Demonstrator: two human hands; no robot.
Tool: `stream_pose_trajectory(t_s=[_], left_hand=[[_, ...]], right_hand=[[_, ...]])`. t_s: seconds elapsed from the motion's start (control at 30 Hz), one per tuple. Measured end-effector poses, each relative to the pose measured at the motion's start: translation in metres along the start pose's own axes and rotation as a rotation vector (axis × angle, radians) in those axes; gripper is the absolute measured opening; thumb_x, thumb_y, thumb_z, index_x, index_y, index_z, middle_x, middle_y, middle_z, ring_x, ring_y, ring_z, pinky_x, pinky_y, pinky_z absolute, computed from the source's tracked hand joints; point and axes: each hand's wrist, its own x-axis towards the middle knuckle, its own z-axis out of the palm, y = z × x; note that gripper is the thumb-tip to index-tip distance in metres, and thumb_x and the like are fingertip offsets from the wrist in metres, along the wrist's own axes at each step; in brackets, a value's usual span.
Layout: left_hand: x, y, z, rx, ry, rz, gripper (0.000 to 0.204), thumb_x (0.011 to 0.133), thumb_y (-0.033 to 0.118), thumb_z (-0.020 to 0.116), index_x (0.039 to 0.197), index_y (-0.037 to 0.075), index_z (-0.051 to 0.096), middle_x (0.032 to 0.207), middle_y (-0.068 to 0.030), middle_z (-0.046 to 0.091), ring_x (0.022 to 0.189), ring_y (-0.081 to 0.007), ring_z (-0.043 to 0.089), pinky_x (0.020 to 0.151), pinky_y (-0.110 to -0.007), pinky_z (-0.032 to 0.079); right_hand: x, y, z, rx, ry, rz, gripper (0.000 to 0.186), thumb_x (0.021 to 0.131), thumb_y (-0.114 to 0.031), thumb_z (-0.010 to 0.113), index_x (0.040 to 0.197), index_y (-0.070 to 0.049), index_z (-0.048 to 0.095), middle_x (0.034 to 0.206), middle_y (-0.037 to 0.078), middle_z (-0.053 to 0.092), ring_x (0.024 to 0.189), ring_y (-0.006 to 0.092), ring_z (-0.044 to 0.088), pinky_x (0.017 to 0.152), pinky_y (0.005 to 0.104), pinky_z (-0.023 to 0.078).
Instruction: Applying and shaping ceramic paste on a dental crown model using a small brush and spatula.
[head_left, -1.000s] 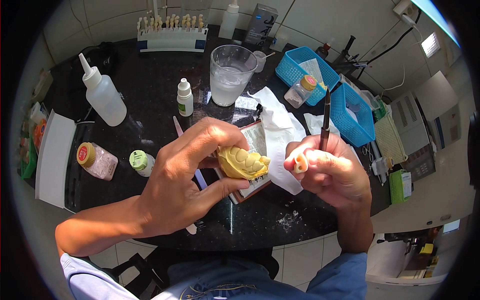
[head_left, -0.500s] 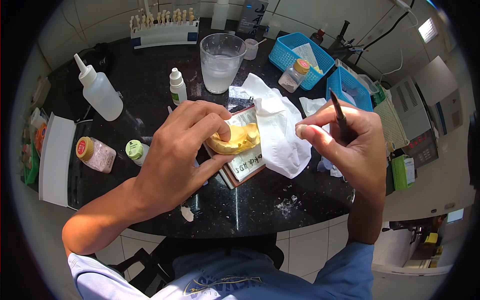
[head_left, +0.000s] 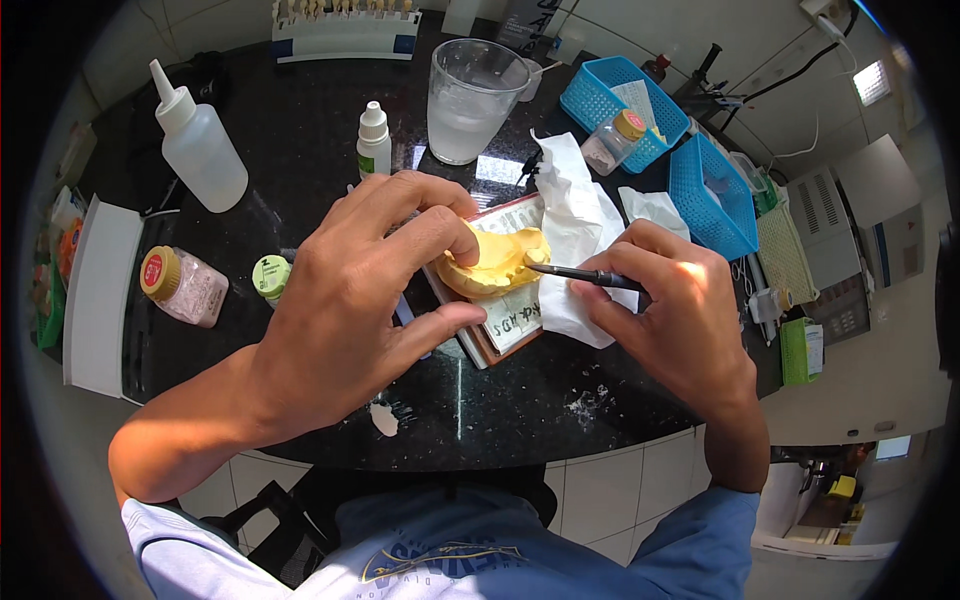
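My left hand (head_left: pixel 370 265) grips a yellow dental cast (head_left: pixel 490 268), with fingers over its far left side and the thumb low by its near edge. A slim dark brush (head_left: pixel 590 275) is pinched in my right hand (head_left: pixel 675 305). Its tip meets, or nearly meets, a pale tooth (head_left: pixel 537 259) at the cast's right end; exact contact is hard to see. Below the cast lies a white mixing slab (head_left: pixel 515 312) with handwriting, in a reddish-brown frame. A crumpled white tissue (head_left: pixel 578 205) spreads beside it, partly behind my right hand.
Beyond the cast stand a glass of cloudy water (head_left: pixel 465 115) and a small dropper bottle (head_left: pixel 374 140). A squeeze bottle (head_left: pixel 205 160), a pink powder jar (head_left: pixel 188 288) and a green-lidded jar (head_left: pixel 270 277) are at left. Blue baskets (head_left: pixel 712 200) and another powder jar (head_left: pixel 613 143) occupy the right.
My right hand has moved left and turned, bringing the brush from upright to level with its tip at the cast. My left hand still grips the cast. The view has shifted slightly.
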Motion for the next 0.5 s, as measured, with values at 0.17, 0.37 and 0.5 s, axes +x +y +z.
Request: stream_pose_trajectory(t_s=[0.17,0.37,0.5], left_hand=[[-0.0005,-0.0016,-0.0009,-0.011,0.013,0.002,0.039,0.06,0.008,0.081,0.087,0.005,0.054,0.107,-0.0122,0.057,0.097,-0.0265,0.058,0.08,-0.036,0.049],[-0.0015,-0.0029,-0.0001,-0.017,0.023,0.009,0.04,0.059,0.008,0.082,0.089,0.005,0.055,0.108,-0.0127,0.057,0.097,-0.0263,0.059,0.08,-0.035,0.05],[-0.002,-0.0031,0.0003,-0.028,0.03,0.01,0.041,0.059,0.008,0.082,0.09,0.004,0.055,0.109,-0.0133,0.057,0.099,-0.0269,0.059,0.081,-0.036,0.051]], right_hand=[[0.0015,-0.0004,0.002,-0.017,-0.02,-0.006,0.015,0.071,-0.015,0.073,0.077,-0.004,0.064,0.075,0.007,0.06,0.058,0.0237,0.06,0.053,0.0335,0.047],[0.0037,-0.0012,0.0025,-0.01,-0.027,-0.021,0.016,0.072,-0.015,0.072,0.079,-0.003,0.064,0.075,0.007,0.06,0.057,0.0233,0.06,0.053,0.0328,0.047],[0.0054,-0.0029,0.0015,-0.022,-0.03,-0.053,0.016,0.072,-0.014,0.072,0.08,-0.003,0.064,0.075,0.008,0.06,0.057,0.0229,0.061,0.052,0.0326,0.047]])
